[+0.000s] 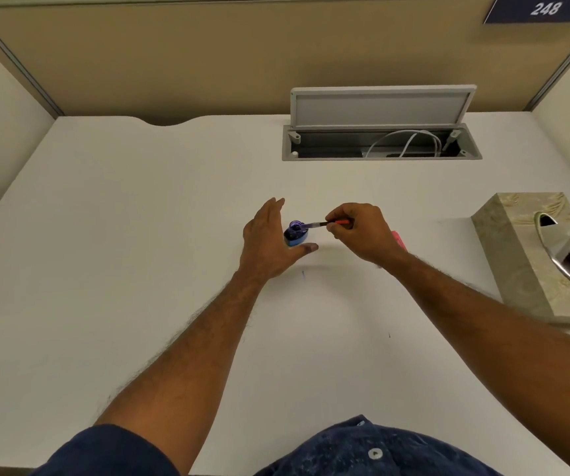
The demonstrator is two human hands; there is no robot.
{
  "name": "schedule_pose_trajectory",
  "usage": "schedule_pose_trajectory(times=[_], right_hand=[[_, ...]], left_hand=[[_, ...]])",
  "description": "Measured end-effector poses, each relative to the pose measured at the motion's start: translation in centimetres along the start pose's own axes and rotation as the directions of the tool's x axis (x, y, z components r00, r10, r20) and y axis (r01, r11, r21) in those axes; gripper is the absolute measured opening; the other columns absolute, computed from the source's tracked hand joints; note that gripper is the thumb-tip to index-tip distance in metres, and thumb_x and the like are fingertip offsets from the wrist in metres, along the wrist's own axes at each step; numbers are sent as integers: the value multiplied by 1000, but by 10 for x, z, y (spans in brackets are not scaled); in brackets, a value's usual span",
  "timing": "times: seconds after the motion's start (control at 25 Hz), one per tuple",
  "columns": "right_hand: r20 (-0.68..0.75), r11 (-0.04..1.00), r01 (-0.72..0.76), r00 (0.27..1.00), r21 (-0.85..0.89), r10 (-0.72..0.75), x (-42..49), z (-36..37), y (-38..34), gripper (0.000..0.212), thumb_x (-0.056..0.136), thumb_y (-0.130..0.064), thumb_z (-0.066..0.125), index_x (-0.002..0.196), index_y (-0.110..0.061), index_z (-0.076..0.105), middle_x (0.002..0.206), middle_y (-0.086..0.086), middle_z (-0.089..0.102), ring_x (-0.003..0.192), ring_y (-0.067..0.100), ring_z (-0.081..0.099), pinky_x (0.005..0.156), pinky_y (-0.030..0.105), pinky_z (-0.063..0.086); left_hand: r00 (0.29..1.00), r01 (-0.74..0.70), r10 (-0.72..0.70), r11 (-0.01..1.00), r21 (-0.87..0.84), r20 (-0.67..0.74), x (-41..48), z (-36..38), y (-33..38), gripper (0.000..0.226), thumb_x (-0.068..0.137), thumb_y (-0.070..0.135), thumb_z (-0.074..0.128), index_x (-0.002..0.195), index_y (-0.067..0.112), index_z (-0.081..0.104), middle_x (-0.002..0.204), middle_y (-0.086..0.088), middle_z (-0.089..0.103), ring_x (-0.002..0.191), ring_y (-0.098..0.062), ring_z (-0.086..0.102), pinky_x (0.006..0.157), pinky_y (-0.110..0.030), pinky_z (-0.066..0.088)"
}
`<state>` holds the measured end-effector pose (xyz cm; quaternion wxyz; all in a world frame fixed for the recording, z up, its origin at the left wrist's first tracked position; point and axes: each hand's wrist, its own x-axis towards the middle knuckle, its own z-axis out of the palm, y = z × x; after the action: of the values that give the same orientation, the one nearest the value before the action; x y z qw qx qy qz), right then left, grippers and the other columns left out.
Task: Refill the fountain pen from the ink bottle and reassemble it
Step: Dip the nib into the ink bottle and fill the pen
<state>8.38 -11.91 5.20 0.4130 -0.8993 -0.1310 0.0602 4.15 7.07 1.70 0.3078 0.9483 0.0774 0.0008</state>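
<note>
A small open ink bottle (295, 234) with a blue label stands on the white desk (139, 235). My left hand (268, 240) cups its left side, thumb in front of it and fingers straight. Whether the palm touches the glass I cannot tell. My right hand (362, 231) pinches the pen's inner part (324, 224), a thin clear tube with a red end. It lies tilted, its tip dipped into the bottle's mouth. A pink pen piece (399, 239) lies on the desk behind my right hand, mostly hidden.
A beige tissue box (523, 255) stands at the right. An open cable hatch (379, 146) with white cables sits at the back of the desk. Partition walls enclose the back and both sides. Small ink marks (303, 274) dot the desk near me.
</note>
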Motion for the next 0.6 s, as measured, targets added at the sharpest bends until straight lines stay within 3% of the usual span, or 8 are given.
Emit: schedule_pose_trajectory(times=[0.2, 0.32, 0.48, 0.6], right_hand=[[-49, 996, -36, 998, 80, 40, -3, 6, 5, 13, 85, -12, 68, 97, -10, 73, 83, 2, 72, 76, 18, 70, 75, 26, 56], [-49, 953, -149, 985, 265, 168, -6, 9, 10, 12, 83, -9, 70, 94, -8, 73, 80, 5, 73, 69, 17, 71, 71, 25, 56], [-4, 731, -296, 926, 614, 378, -16, 14, 11, 10, 84, -3, 65, 92, -7, 70, 82, 10, 73, 66, 17, 68, 70, 28, 53], [81, 507, -351, 874, 787, 479, -24, 15, 10, 10, 89, -4, 61, 95, -7, 69, 86, 10, 73, 74, 20, 67, 72, 29, 54]], left_hand=[[1000, -10, 11, 1000, 9, -24, -7, -3, -1, 113, 61, 73, 70, 149, 20, 24, 157, -1, 28, 142, -21, 31, 116, -43, 26], [1000, 13, -14, 1000, -24, -26, -10, -2, -1, 113, 60, 73, 71, 149, 21, 24, 156, 0, 29, 141, -19, 32, 115, -41, 26], [996, 39, -43, 998, -51, -73, -19, -6, 6, 108, 61, 69, 73, 146, 18, 29, 149, 2, 39, 131, -16, 43, 109, -37, 31], [979, 68, -91, 989, -129, -182, -30, -3, 16, 95, 58, 74, 70, 129, 19, 42, 124, 5, 51, 112, -14, 52, 96, -33, 38]])
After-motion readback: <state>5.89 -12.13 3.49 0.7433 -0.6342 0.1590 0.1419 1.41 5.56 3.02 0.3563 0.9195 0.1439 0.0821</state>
